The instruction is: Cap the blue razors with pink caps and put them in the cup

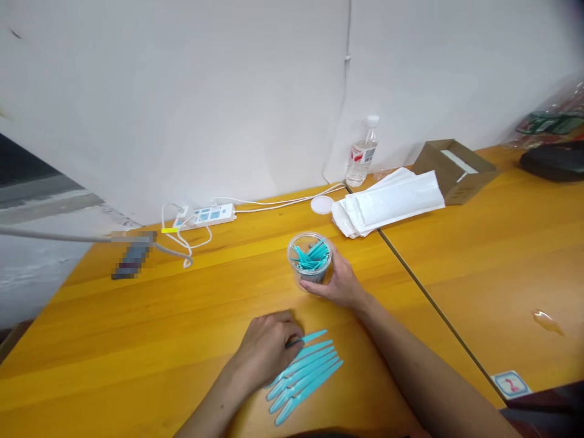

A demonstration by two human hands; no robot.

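My right hand [340, 283] is wrapped around the side of a clear plastic cup [311, 258] standing on the table. Jumbled teal plastic pieces [310, 254] fill the cup. Lower down, my left hand [270, 344] has its fingers closed on a slim teal plastic spatula [316, 335], whose narrow end points right. Just below it lies a row of similar teal spatulas [310, 380], side by side and slanted, with their wider ends at the lower left. My left hand partly covers the upper ones.
A white power strip [214, 214] with cables and a blurred phone-like object [134, 255] lie at left. Behind the cup are a round lid [322, 204], a water bottle [361, 155], white padded envelopes [396, 201] and a cardboard box [456, 173]. A seam [424, 292] crosses the table; a small wet spot [547, 321] shows right.
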